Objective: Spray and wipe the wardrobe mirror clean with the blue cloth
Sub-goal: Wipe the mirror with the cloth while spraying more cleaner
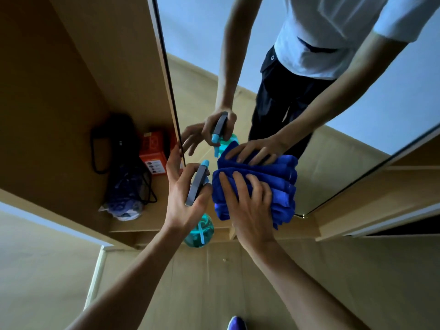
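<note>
Wardrobe mirror (200, 44): wiping stage, judged unfinished. Right hand (250, 208) presses cloth (283, 186) with flat, spread fingers; left hand (183, 198), just beside, grips bottle (198, 231).

We press the folded blue cloth (283, 186) on the wardrobe mirror (195, 32) w/ our R hand (247, 203), fingers spread flat. Our L hand (183, 194) grips the spray bottle (198, 231) by its gray top, just beside the cloth. The teal part hangs below. In the open shelf on the left sit an orange box (153, 153), a black bag (114, 141) & a plastic bag (123, 203).
</note>
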Demonstrator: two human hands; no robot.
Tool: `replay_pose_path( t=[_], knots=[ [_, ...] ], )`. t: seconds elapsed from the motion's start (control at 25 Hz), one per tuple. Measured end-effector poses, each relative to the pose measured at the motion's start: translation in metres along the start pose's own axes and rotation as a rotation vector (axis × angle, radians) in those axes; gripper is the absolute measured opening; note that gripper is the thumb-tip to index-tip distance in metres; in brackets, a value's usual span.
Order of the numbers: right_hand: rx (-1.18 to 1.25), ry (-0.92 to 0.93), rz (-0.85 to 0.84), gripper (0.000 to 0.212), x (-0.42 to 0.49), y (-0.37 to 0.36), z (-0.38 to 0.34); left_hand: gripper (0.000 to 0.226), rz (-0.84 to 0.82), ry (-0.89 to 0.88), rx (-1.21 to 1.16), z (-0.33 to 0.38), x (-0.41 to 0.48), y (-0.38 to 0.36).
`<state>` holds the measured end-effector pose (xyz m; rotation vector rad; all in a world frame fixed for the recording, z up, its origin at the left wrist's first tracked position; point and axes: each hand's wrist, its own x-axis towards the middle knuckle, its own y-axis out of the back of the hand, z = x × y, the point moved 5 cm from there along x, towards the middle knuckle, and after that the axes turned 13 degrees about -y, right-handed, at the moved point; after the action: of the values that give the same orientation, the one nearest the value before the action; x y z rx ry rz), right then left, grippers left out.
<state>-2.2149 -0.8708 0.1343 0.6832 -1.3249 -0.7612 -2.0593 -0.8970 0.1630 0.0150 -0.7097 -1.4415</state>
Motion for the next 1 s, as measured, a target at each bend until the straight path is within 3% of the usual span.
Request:
replay_pose_path(
  t=[0.28,0.72,1.0],
  knots=[
    [-0.020,-0.026,-0.125,0.060,-0.030,-0.045,-0.011,0.026,0.004,-0.023,0.021,-0.021,-0.003,-0.010],
    [0.109,-0.032,-0.637,0.082,-0.052,-0.057,0.015,0.030,-0.099,0.000,0.018,-0.011,-0.030,-0.017],
    [0.221,0.004,-0.507,0.090,-0.007,0.040,0.034,0.032,-0.087,-0.027,-0.070,0.053,-0.036,-0.006]
  ],
)
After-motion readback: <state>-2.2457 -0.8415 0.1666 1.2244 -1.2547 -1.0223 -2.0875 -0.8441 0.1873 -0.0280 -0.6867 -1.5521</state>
